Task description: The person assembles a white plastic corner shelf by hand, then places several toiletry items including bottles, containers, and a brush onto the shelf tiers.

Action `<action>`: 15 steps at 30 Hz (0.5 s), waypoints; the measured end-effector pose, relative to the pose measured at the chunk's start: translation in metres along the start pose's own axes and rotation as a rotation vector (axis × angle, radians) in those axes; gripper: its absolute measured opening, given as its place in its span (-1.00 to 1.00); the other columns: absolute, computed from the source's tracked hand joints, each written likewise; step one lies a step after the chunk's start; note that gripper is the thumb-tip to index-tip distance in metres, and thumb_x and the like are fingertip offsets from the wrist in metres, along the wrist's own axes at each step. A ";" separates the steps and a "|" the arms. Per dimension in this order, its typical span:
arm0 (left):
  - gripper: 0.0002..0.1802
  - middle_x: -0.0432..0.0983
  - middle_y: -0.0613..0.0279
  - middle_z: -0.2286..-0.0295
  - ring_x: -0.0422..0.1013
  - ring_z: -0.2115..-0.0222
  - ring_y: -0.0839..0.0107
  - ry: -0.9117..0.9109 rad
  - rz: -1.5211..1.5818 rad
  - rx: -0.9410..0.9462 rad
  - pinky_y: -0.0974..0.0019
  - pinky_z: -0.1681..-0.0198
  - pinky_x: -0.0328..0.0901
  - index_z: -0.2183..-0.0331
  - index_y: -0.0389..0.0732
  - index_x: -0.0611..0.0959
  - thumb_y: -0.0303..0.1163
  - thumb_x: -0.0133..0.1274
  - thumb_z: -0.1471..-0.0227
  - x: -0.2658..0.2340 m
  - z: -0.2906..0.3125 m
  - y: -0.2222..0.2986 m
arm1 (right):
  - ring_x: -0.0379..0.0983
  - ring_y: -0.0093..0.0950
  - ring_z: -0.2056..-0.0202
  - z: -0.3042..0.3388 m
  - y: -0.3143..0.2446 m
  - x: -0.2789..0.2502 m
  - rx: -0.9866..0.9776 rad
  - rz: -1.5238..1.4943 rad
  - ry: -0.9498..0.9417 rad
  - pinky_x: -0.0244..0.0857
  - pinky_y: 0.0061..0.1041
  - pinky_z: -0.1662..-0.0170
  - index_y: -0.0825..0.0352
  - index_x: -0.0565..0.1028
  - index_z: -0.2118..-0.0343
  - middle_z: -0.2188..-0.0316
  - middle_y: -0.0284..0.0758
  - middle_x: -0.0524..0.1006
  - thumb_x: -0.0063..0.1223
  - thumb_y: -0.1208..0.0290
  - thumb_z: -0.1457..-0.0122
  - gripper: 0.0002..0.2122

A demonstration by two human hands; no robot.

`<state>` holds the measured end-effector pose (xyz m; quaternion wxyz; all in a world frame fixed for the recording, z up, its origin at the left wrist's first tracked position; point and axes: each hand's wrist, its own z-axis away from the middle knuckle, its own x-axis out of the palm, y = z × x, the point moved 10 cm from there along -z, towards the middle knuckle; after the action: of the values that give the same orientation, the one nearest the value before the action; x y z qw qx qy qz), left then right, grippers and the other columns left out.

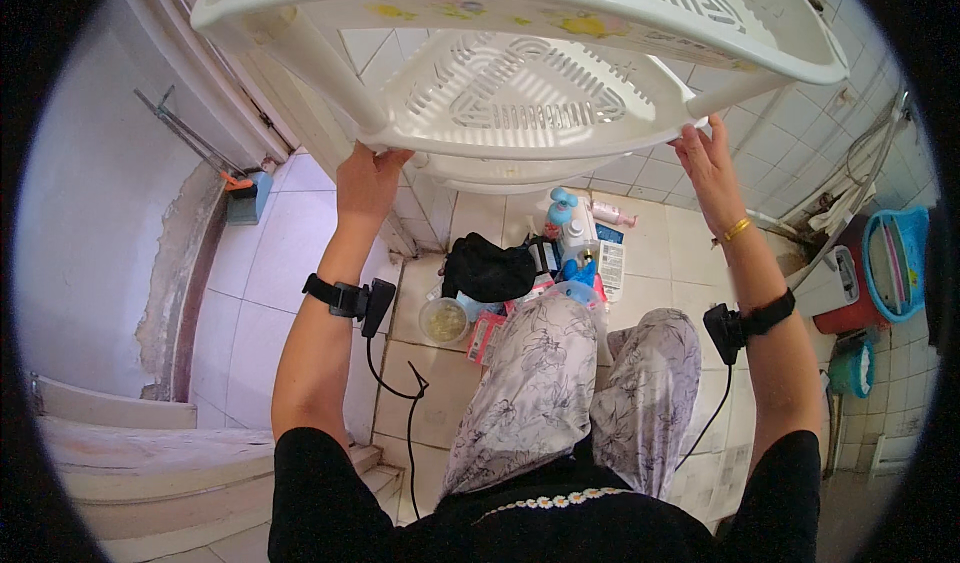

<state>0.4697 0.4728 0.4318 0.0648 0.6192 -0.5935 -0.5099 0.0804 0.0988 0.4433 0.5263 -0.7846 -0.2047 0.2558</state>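
Observation:
A white plastic corner shelf rack point(520, 146) with slotted triangular tiers fills the upper middle. My left hand point(372, 171) is closed on the left corner of its middle tier, beside the post. At that tier's right corner, my right hand point(712, 168) grips the edge with thumb and fingers, below the other post. The upper tier point(520, 3) has flower decoration along its front band. Lower tiers are mostly hidden beneath the middle one.
Below the rack, on the tiled floor, lie a black cloth point(488, 269), a round clear tub point(443, 320), a white pump bottle point(573, 238) and several packages. Blue basins point(905, 263) stand right. At left are a broom point(236, 181) and dustpan point(262, 203) by the doorway.

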 end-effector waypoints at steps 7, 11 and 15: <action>-0.44 0.85 -0.04 0.15 0.79 0.14 0.11 0.029 0.083 -0.049 0.10 0.04 0.58 -0.21 -0.26 0.65 -0.22 0.45 -0.33 0.037 0.041 -0.011 | 0.50 -0.46 -0.29 -0.021 0.063 -0.006 0.036 -0.124 0.012 0.31 -0.39 -0.49 0.14 0.13 -0.64 -0.36 -0.24 0.50 0.03 0.09 -0.71 -0.39; -0.45 0.85 -0.05 0.19 0.79 0.16 0.10 0.055 0.044 -0.021 0.09 0.06 0.59 -0.21 -0.26 0.66 -0.27 0.44 -0.31 0.055 0.058 -0.019 | 0.46 -0.44 -0.34 -0.027 0.092 -0.004 0.027 -0.068 -0.025 0.26 -0.38 -0.51 0.13 0.04 -0.72 -0.45 -0.26 0.44 0.05 0.06 -0.69 -0.29; -0.48 0.85 -0.07 0.19 0.80 0.15 0.08 0.077 0.032 -0.007 0.08 0.05 0.59 -0.21 -0.27 0.66 -0.34 0.41 -0.32 0.082 0.069 -0.025 | 0.52 -0.35 -0.33 -0.030 0.120 -0.012 0.023 -0.019 -0.004 0.38 -0.33 -0.27 0.25 -0.02 -0.73 -0.38 -0.13 0.53 0.11 0.03 -0.64 -0.19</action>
<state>0.4189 0.4509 0.3364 0.0978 0.6286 -0.5985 -0.4869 0.0956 0.0268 0.3433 0.5371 -0.7761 -0.2104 0.2549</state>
